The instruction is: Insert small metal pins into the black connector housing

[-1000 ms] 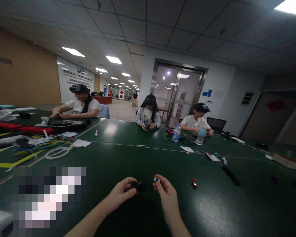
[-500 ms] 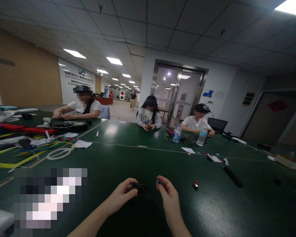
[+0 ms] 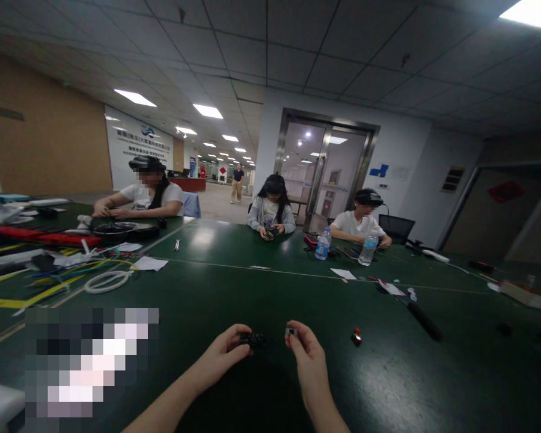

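Note:
Close in front of me, my left hand (image 3: 229, 349) is closed around one end of a small black part (image 3: 255, 340), whose kind is too dark to make out. My right hand (image 3: 305, 344) pinches a small grey block-like piece (image 3: 291, 332) with a dark opening between thumb and fingers. A gap separates the two held pieces. To the right of my right hand, a small red and metallic piece (image 3: 356, 337) lies on the green table (image 3: 234, 294).
A black-handled tool (image 3: 424, 320) lies to the right. Two water bottles (image 3: 323, 244) stand farther back. Coiled white tubing (image 3: 108, 282) and tangled wires (image 3: 72, 264) lie at the left. Several people sit across the table, including a person in grey sleeves (image 3: 271, 210).
The grey piece in my right hand has turned slightly, showing more of its face. My left hand stays nearly still. A person in the background has moved a little left.

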A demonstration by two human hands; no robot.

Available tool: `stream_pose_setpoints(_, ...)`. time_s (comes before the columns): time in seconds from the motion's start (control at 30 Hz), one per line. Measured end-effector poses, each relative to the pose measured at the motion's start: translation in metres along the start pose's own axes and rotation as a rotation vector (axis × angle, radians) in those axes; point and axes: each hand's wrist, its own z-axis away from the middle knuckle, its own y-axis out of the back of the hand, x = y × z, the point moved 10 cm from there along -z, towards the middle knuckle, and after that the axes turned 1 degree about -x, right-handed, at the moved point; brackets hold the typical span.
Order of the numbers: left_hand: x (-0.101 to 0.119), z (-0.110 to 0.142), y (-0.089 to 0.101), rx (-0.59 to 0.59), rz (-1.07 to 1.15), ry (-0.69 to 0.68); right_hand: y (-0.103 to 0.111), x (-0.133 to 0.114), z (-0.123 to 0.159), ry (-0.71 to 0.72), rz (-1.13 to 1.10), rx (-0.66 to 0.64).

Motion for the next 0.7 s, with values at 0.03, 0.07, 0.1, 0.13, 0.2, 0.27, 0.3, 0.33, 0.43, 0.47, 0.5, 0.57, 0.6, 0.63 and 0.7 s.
stream_pose_setpoints(0.03, 0.0003, 0.0000, 0.0006, 0.002, 0.009, -0.006, -0.0003, 0.0000, 0.0001, -0.001, -0.002, -0.002)
stream_pose_setpoints(0.07, 0.0005, 0.0001, 0.0011, 0.002, 0.017, -0.012, -0.0008, -0.0003, 0.0003, -0.001, -0.005, -0.006)
stream_pose_setpoints(0.1, 0.0004, 0.0003, 0.0014, -0.001, 0.023, -0.015, -0.0011, -0.0008, 0.0005, -0.001, -0.008, -0.006)
stream_pose_setpoints(0.13, -0.0001, 0.0005, 0.0015, -0.005, 0.027, -0.015, -0.0015, -0.0011, 0.0009, -0.003, -0.011, -0.009)
stream_pose_setpoints(0.2, -0.0008, 0.0009, 0.0014, -0.011, 0.029, -0.012, -0.0023, -0.0012, 0.0016, -0.011, -0.018, -0.014)
stream_pose_setpoints(0.27, -0.0010, 0.0013, 0.0010, -0.009, 0.018, -0.005, -0.0023, -0.0009, 0.0022, -0.020, -0.022, -0.014)
stream_pose_setpoints(0.3, -0.0007, 0.0014, 0.0007, -0.007, 0.009, -0.001, -0.0025, -0.0009, 0.0024, -0.023, -0.022, -0.015)
stream_pose_setpoints(0.33, -0.0004, 0.0016, 0.0004, -0.004, 0.000, 0.004, -0.0029, -0.0010, 0.0026, -0.024, -0.021, -0.018)
stream_pose_setpoints(0.43, -0.0006, 0.0020, -0.0003, -0.005, -0.012, 0.027, -0.0038, -0.0013, 0.0027, -0.029, -0.011, -0.026)
stream_pose_setpoints(0.47, -0.0008, 0.0020, 0.0000, -0.004, -0.009, 0.030, -0.0041, -0.0014, 0.0026, -0.031, -0.009, -0.027)
stream_pose_setpoints(0.5, -0.0011, 0.0019, 0.0004, -0.004, -0.006, 0.032, -0.0046, -0.0015, 0.0026, -0.032, -0.009, -0.030)
stream_pose_setpoints(0.57, -0.0023, 0.0011, 0.0005, -0.011, 0.000, 0.030, -0.0057, -0.0021, 0.0026, -0.032, -0.015, -0.038)
stream_pose_setpoints(0.6, -0.0028, 0.0006, 0.0002, -0.016, 0.005, 0.026, -0.0063, -0.0024, 0.0028, -0.032, -0.018, -0.042)
stream_pose_setpoints(0.63, -0.0031, 0.0001, -0.0002, -0.021, 0.013, 0.019, -0.0068, -0.0027, 0.0029, -0.032, -0.020, -0.045)
stream_pose_setpoints(0.7, -0.0038, -0.0010, -0.0013, -0.026, 0.030, 0.010, -0.0077, -0.0030, 0.0033, -0.036, -0.026, -0.048)
